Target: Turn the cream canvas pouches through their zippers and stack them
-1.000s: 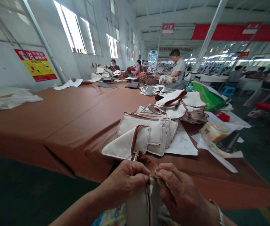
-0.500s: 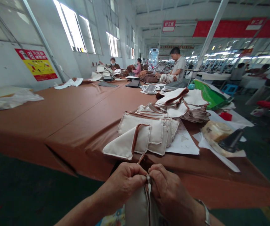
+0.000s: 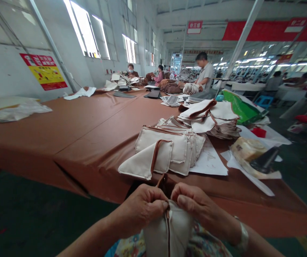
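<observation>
Cream cloth with brown on it makes up the soft piece that both hands hold. It is at the near side, in the middle, just off the near edge of the brown surface, over some flowery cloth. A dark line runs down its front. The left hand pinches its top between thumb and finger, by the dark line. The right hand is close by on the right, with its fingers curled in and pinching the top too. A shiny band goes around the right wrist.

Just past the hands, a folded cream piece leans on a messy pile of cream pieces. Farther back and to the right is a taller pile. White paper pokes out from under the near pile. On the right sit a yellowish lump and a black thing, side by side. A green bag lies behind them.
</observation>
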Demonstrator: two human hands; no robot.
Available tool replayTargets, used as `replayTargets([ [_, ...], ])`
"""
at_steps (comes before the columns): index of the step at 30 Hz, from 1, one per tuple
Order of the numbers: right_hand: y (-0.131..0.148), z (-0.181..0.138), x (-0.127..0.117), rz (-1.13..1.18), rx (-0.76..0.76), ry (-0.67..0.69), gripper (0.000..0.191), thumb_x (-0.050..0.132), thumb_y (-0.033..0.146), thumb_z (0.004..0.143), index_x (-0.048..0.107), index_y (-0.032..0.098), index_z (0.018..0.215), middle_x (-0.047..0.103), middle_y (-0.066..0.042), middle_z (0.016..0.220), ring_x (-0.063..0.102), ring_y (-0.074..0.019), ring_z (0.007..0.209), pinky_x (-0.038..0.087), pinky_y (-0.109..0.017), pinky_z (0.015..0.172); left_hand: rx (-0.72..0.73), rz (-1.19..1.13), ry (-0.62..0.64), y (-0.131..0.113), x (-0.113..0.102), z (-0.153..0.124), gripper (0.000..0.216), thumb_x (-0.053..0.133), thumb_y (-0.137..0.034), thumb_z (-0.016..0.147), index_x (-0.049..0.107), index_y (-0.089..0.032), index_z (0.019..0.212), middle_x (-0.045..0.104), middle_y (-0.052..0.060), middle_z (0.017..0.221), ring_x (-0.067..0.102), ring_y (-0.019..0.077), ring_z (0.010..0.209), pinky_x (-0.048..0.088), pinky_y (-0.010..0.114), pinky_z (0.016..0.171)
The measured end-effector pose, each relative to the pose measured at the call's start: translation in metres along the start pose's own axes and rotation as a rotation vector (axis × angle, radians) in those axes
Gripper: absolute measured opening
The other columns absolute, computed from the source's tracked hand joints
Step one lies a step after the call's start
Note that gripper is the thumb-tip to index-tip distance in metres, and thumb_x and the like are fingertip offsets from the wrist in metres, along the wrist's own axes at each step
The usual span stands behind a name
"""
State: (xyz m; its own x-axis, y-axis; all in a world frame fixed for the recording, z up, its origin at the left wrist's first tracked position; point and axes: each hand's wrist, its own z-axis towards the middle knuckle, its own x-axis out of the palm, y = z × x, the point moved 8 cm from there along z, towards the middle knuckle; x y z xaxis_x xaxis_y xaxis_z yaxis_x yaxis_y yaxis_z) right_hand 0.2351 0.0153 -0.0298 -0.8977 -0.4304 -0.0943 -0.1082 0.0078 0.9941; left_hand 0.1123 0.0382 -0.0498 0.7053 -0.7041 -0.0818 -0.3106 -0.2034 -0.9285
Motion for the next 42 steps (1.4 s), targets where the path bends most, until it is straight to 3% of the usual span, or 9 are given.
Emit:
replayTargets([
  [5,0.016,-0.004,0.001,-0.328,-0.127,0.008,0.029,0.054,0.039,0.094,0.054,0.015,0.078,0.050,0.001,0.072,0.041,-0.0114,0.066,0.032,-0.022,0.057,0.064,0.108,-0.026,-0.006,0.001,0.000,0.024,0.056,-0.028,0.081,0.071,-0.009,0.080,0.052,-0.001,0.065,0.035,0.0098,0.058,0.025,0.022,0.052],
  [11,0.018,-0.004,-0.004,-0.422,-0.113,0.095,0.032,0.044,0.036,0.099,0.054,0.016,0.077,0.052,0.000,0.074,0.042,-0.0114,0.066,0.034,-0.022,0.057,0.061,0.180,0.003,-0.011,0.004,-0.003,0.024,0.055,-0.030,0.084,0.067,-0.010,0.080,0.046,-0.003,0.065,0.035,0.0098,0.058,0.024,0.021,0.050],
  [16,0.013,-0.005,-0.006,-0.133,-0.011,0.152,0.034,0.049,0.045,0.097,0.053,0.015,0.080,0.044,0.002,0.074,0.035,-0.0097,0.063,0.029,-0.020,0.053,0.061,0.213,0.009,-0.020,0.005,-0.007,0.021,0.054,-0.030,0.085,0.063,-0.012,0.080,0.045,-0.004,0.063,0.034,0.0092,0.056,0.025,0.020,0.048],
  [20,0.011,-0.008,-0.001,0.026,0.053,0.061,0.038,0.052,0.050,0.094,0.051,0.015,0.081,0.039,0.003,0.072,0.030,-0.0090,0.062,0.026,-0.021,0.052,0.111,0.292,-0.037,-0.033,0.007,-0.012,0.017,0.053,-0.026,0.085,0.059,-0.013,0.077,0.044,-0.005,0.062,0.033,0.0092,0.056,0.025,0.021,0.047],
  [24,0.015,-0.009,0.003,-0.050,0.049,-0.052,0.027,0.070,0.035,0.080,0.057,0.012,0.081,0.047,0.002,0.071,0.036,-0.0098,0.064,0.028,-0.021,0.055,0.194,0.368,-0.082,-0.043,0.009,-0.016,0.017,0.053,-0.026,0.086,0.057,-0.014,0.074,0.046,-0.004,0.065,0.035,0.0096,0.059,0.026,0.020,0.049],
  [30,0.007,-0.011,0.001,0.162,0.182,-0.171,0.015,0.068,0.024,0.069,0.059,0.012,0.071,0.054,0.002,0.063,0.039,-0.0087,0.057,0.029,-0.022,0.053,0.256,0.466,-0.040,-0.046,0.011,-0.019,0.016,0.052,-0.023,0.089,0.060,-0.014,0.078,0.046,-0.005,0.065,0.036,0.0089,0.057,0.027,0.019,0.047],
  [37,0.012,-0.021,-0.001,0.127,0.081,-0.243,0.009,0.066,0.019,0.075,0.069,0.012,0.077,0.062,-0.001,0.072,0.050,-0.0121,0.067,0.038,-0.023,0.063,0.459,0.783,-0.060,-0.066,0.017,-0.035,0.020,0.043,-0.019,0.093,0.059,-0.014,0.082,0.055,0.001,0.076,0.046,0.0116,0.065,0.035,0.022,0.060],
  [42,0.021,-0.031,0.002,0.044,-0.057,-0.254,0.013,0.060,0.018,0.083,0.073,0.015,0.086,0.065,-0.003,0.077,0.056,-0.0145,0.072,0.044,-0.024,0.065,0.409,0.612,0.010,-0.066,0.016,-0.040,0.023,0.040,-0.017,0.090,0.060,-0.014,0.079,0.051,0.000,0.071,0.044,0.0120,0.063,0.033,0.022,0.059],
])
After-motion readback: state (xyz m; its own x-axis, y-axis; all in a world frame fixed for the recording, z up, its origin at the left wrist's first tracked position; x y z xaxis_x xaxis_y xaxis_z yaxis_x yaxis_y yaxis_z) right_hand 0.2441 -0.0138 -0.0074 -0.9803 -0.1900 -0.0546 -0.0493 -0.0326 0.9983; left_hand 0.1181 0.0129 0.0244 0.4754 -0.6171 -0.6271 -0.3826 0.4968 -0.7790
